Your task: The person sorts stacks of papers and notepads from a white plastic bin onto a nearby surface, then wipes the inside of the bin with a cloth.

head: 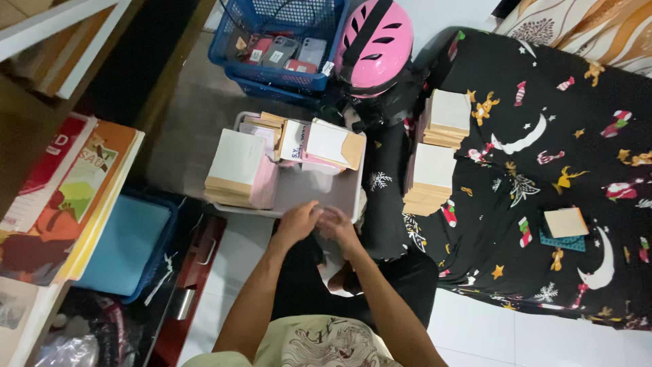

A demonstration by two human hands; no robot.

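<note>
Hands met just at the near rim of the pale grey tray (319, 198), my left hand (297, 222) and my right hand (337, 227) pressed close together, fingers curled inward and touching; whether they pinched something small between them I could not tell, since the knuckles hid it. The tray lay straight ahead of me, its long side running left to right, and the thing nearest my fingers was the stack of flat packets (238, 171) in its left half, white on top, tan and pink along the edges. That stack sat up and to the left of my hands, so my left hand was the nearer one; its long axis ran away from me, roughly in line with my forearm. Farther back in the tray, a looser bundle of white and tan packets (331, 144) leaned at a tilt. To the right, on the black blanket (543, 102) printed with moons and stars, two more tan stacks (435, 156) rested well apart from my right hand, with a small tan block (565, 222) farther off. Beyond the tray stood a blue basket (272, 68) and a pink helmet (375, 44), just beside each other.
</note>
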